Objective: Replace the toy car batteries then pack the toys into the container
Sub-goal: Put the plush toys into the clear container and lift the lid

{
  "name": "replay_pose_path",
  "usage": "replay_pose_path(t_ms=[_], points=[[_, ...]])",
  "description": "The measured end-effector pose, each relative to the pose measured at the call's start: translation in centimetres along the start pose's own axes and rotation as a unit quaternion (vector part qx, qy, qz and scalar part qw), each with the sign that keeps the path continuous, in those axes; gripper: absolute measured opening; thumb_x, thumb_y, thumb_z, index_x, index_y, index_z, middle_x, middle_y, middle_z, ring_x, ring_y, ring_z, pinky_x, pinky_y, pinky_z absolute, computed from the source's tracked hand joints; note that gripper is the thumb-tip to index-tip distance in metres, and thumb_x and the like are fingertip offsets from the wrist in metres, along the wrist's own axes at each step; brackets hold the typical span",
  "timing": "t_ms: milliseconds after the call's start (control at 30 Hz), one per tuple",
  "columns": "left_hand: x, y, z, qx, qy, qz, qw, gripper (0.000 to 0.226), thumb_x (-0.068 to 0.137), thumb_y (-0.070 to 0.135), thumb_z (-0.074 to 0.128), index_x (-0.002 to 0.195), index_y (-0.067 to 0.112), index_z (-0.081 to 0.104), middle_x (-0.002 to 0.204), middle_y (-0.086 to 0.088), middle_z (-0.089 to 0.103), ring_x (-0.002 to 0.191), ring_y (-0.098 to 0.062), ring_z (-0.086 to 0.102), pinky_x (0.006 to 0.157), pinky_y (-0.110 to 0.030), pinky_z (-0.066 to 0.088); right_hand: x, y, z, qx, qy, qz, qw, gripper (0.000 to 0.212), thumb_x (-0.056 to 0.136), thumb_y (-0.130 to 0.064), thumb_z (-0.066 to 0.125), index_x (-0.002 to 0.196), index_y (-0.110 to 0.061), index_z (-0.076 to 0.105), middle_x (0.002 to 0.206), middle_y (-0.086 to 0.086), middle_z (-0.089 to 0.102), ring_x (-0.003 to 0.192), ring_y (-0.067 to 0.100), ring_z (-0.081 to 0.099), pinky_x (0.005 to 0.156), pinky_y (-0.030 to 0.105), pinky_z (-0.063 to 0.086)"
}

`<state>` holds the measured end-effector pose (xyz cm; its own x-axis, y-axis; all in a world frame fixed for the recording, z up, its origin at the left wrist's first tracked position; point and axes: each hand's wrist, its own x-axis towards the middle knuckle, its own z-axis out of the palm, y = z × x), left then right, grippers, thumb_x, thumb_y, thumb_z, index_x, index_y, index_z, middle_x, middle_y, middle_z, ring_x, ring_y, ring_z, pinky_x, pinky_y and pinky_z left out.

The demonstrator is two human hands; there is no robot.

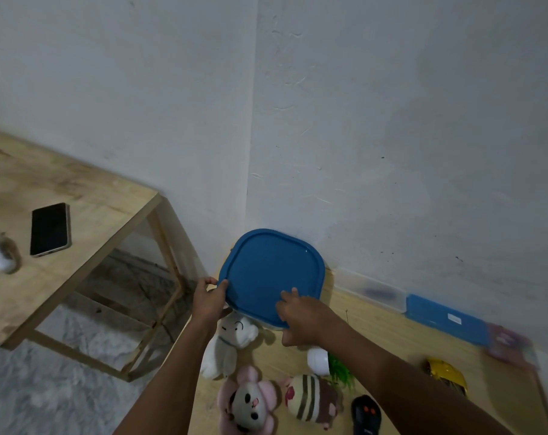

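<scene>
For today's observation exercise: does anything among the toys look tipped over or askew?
The small potted plant lies on its side beside the striped plush, white pot pointing left, so it looks knocked over.

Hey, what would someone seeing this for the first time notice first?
The big blue lid at centre, held by the left hand at its left edge and the right hand at its near edge. Then the plush toys just below it, and a yellow toy car at lower right.
</scene>
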<state>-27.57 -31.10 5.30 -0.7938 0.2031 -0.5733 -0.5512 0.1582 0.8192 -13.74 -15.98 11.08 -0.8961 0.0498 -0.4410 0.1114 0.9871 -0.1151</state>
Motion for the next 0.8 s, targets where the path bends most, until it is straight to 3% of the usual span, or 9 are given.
replay_pose_path(t_ms=[33, 100, 167, 333, 433, 500, 600, 700, 800], points=[[0.0, -0.1, 0.0, -0.005, -0.004, -0.005, 1.000, 0.013, 0.097, 0.022, 0.055, 0.093, 0.015, 0.045, 0.113, -0.015, 0.057, 0.104, -0.034, 0.061, 0.076, -0.050, 0.060, -0.2, 0.0, 0.0, 0.013, -0.003, 0.002, 1.000, 0.025, 0.078, -0.014, 0.060, 0.097, -0.009, 0.046, 0.108, 0.013, 0.046, 0.134, 0.041, 0.037, 0.080, 0.044, 0.047], [-0.1, -0.1, 0.0, -0.014, -0.011, -0.017, 1.000, 0.014, 0.100, 0.027, 0.049, 0.097, 0.013, 0.046, 0.113, -0.015, 0.059, 0.104, -0.034, 0.063, 0.080, -0.055, 0.058, -0.6, 0.0, 0.1, 0.034, -0.009, 0.004, 0.999, 0.036, 0.079, -0.012, 0.058, 0.112, -0.010, 0.042, 0.130, 0.017, 0.045, 0.142, 0.042, 0.026, 0.105, 0.055, 0.037], [0.0, 0.0, 0.0, -0.027, -0.014, -0.024, 0.999, 0.015, 0.102, 0.027, 0.041, 0.104, 0.015, 0.049, 0.115, -0.015, 0.060, 0.104, -0.033, 0.063, 0.082, -0.056, 0.057, -0.7, 0.0, 0.1, 0.034, -0.001, 0.003, 0.999, 0.042, 0.081, -0.012, 0.057, 0.118, -0.010, 0.039, 0.141, 0.018, 0.041, 0.143, 0.041, 0.022, 0.111, 0.057, 0.030], [-0.3, 0.3, -0.1, -0.053, -0.003, -0.037, 0.998, 0.020, 0.104, 0.021, 0.031, 0.106, 0.020, 0.051, 0.114, -0.013, 0.062, 0.105, -0.033, 0.063, 0.085, -0.056, 0.056, -0.8, 0.5, 0.2, 0.027, 0.030, -0.007, 0.999, 0.045, 0.084, -0.019, 0.055, 0.126, -0.014, 0.040, 0.154, 0.012, 0.032, 0.146, 0.037, 0.021, 0.108, 0.050, 0.034], [-0.4, 0.1, 0.1, -0.041, -0.003, -0.025, 0.999, 0.014, 0.103, 0.025, 0.043, 0.112, 0.018, 0.051, 0.108, -0.008, 0.060, 0.101, -0.030, 0.059, 0.087, -0.055, 0.056, -1.2, 1.5, 0.7, 0.042, 0.142, -0.025, 0.989, 0.046, 0.083, -0.025, 0.055, 0.127, -0.015, 0.048, 0.141, 0.010, 0.051, 0.139, 0.034, 0.039, 0.098, 0.048, 0.047], [-0.3, -0.3, 0.4, -0.017, 0.011, -0.012, 1.000, 0.016, 0.101, 0.029, 0.050, 0.109, 0.017, 0.053, 0.098, -0.004, 0.057, 0.091, -0.025, 0.056, 0.087, -0.055, 0.055, -1.5, 2.1, 0.7, 0.061, 0.225, -0.042, 0.972, 0.041, 0.078, -0.027, 0.062, 0.117, -0.014, 0.060, 0.123, 0.008, 0.065, 0.124, 0.030, 0.056, 0.082, 0.044, 0.058], [-0.1, -0.8, 0.8, 0.017, 0.040, 0.016, 0.999, 0.018, 0.100, 0.031, 0.050, 0.100, 0.013, 0.053, 0.089, -0.005, 0.057, 0.074, -0.018, 0.052, 0.087, -0.055, 0.053, -1.8, 2.9, -0.3, 0.086, 0.319, -0.044, 0.943, 0.035, 0.067, -0.012, 0.079, 0.101, -0.012, 0.069, 0.107, 0.005, 0.074, 0.099, 0.022, 0.071, 0.067, 0.036, 0.061], [-0.1, -0.6, 1.3, 0.024, 0.055, 0.016, 0.998, 0.021, 0.100, 0.030, 0.048, 0.102, 0.009, 0.050, 0.087, -0.004, 0.056, 0.071, -0.016, 0.051, 0.087, -0.051, 0.053, -3.1, 3.1, -2.4, 0.128, 0.402, 0.007, 0.907, 0.035, 0.074, -0.006, 0.074, 0.107, -0.013, 0.069, 0.100, 0.001, 0.074, 0.084, 0.018, 0.071, 0.068, 0.032, 0.059], [0.0, -0.4, 1.8, 0.027, 0.070, 0.013, 0.997, 0.022, 0.101, 0.029, 0.046, 0.104, 0.008, 0.049, 0.083, -0.004, 0.051, 0.069, -0.019, 0.049, 0.085, -0.049, 0.053, -6.0, 3.6, -3.4, 0.198, 0.445, 0.080, 0.869, 0.033, 0.085, -0.009, 0.069, 0.115, -0.023, 0.065, 0.101, -0.008, 0.071, 0.085, 0.009, 0.066, 0.073, 0.025, 0.054]])
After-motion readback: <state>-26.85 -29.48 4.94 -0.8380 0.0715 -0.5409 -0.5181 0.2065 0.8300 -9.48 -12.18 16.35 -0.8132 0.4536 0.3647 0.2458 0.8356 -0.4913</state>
